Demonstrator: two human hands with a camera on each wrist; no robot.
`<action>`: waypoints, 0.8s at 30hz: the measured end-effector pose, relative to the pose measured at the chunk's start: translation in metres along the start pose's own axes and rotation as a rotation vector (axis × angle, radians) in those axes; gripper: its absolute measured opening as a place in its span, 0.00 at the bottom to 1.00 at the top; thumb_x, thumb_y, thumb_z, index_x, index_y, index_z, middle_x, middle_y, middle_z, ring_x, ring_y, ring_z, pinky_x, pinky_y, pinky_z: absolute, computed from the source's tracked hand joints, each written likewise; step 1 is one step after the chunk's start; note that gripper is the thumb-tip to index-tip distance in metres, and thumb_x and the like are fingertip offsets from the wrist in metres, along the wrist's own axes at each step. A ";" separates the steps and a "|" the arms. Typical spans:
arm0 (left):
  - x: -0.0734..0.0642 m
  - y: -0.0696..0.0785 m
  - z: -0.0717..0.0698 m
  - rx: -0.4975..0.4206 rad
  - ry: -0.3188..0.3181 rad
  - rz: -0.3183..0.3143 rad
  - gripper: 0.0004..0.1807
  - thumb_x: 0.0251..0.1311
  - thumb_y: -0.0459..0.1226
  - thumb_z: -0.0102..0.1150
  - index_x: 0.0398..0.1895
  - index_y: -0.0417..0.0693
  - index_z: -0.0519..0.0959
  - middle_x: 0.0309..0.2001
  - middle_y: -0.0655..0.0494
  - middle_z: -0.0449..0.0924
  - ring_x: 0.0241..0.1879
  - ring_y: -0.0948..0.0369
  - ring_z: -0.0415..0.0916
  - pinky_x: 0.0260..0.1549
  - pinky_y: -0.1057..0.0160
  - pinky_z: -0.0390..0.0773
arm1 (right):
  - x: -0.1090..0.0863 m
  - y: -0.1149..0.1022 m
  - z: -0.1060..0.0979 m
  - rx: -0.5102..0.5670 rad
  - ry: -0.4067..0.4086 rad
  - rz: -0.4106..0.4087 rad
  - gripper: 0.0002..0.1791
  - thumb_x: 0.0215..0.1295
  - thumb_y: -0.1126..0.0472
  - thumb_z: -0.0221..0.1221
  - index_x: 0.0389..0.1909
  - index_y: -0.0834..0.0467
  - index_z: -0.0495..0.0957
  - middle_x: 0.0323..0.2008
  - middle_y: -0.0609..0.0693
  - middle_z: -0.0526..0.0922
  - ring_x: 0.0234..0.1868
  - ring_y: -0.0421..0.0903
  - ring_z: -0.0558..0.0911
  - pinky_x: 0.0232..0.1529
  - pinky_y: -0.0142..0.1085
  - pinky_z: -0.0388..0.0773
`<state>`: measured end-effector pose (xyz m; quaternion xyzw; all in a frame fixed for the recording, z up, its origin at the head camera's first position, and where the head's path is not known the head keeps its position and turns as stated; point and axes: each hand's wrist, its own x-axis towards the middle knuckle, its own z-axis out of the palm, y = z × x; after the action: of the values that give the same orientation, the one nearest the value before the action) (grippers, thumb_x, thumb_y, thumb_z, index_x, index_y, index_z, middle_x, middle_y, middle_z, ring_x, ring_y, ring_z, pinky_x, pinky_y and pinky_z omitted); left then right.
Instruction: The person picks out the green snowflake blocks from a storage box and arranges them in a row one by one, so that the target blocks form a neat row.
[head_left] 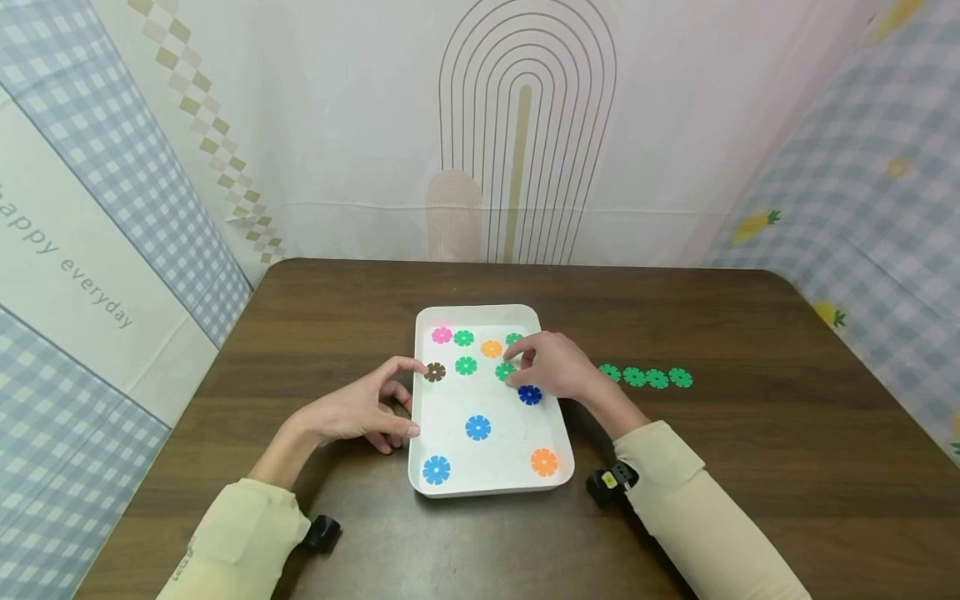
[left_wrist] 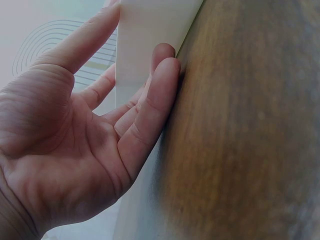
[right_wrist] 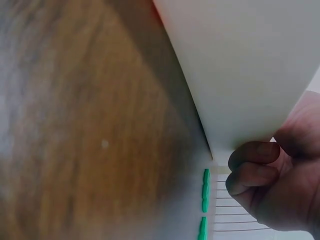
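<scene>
A white tray (head_left: 495,417) holds flat, notched plastic discs in several colours. My left hand (head_left: 367,408) is at the tray's left side, thumb and index fingertip touching the rim; in the left wrist view the other fingers lie along the outer wall. My right hand (head_left: 551,365) reaches over the right rim, its thumb and index finger pinching a green notched disc (head_left: 504,372) at its edges. A dark blue disc (head_left: 529,395) lies just below that hand, and another green disc (head_left: 513,339) is partly beyond its fingers. In the right wrist view the tray wall hides the fingertips.
Several green discs (head_left: 657,379) form a row on the brown table (head_left: 360,500) right of the tray. Elsewhere in the tray are a brown disc (head_left: 434,372), a pink disc (head_left: 442,335), orange discs and light blue discs. Patterned cloth (head_left: 360,125) hangs behind the table.
</scene>
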<state>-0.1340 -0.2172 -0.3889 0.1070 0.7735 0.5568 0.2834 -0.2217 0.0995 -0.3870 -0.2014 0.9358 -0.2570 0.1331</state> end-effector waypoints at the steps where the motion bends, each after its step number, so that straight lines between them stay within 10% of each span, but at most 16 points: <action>1: 0.000 0.000 0.000 0.001 0.000 0.000 0.48 0.62 0.37 0.76 0.78 0.52 0.55 0.49 0.40 0.75 0.34 0.51 0.85 0.33 0.52 0.88 | 0.000 0.000 0.000 -0.006 -0.002 0.000 0.20 0.65 0.53 0.74 0.56 0.50 0.88 0.34 0.49 0.82 0.35 0.46 0.78 0.36 0.37 0.73; 24: 0.001 -0.001 0.000 0.004 -0.005 0.005 0.47 0.63 0.38 0.76 0.78 0.51 0.55 0.49 0.41 0.74 0.34 0.51 0.84 0.32 0.52 0.88 | -0.002 0.002 0.003 0.000 -0.015 -0.053 0.15 0.68 0.60 0.72 0.52 0.49 0.81 0.49 0.51 0.83 0.47 0.50 0.79 0.49 0.43 0.81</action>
<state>-0.1346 -0.2174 -0.3896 0.1110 0.7734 0.5559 0.2837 -0.2193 0.1006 -0.3897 -0.2283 0.9291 -0.2587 0.1334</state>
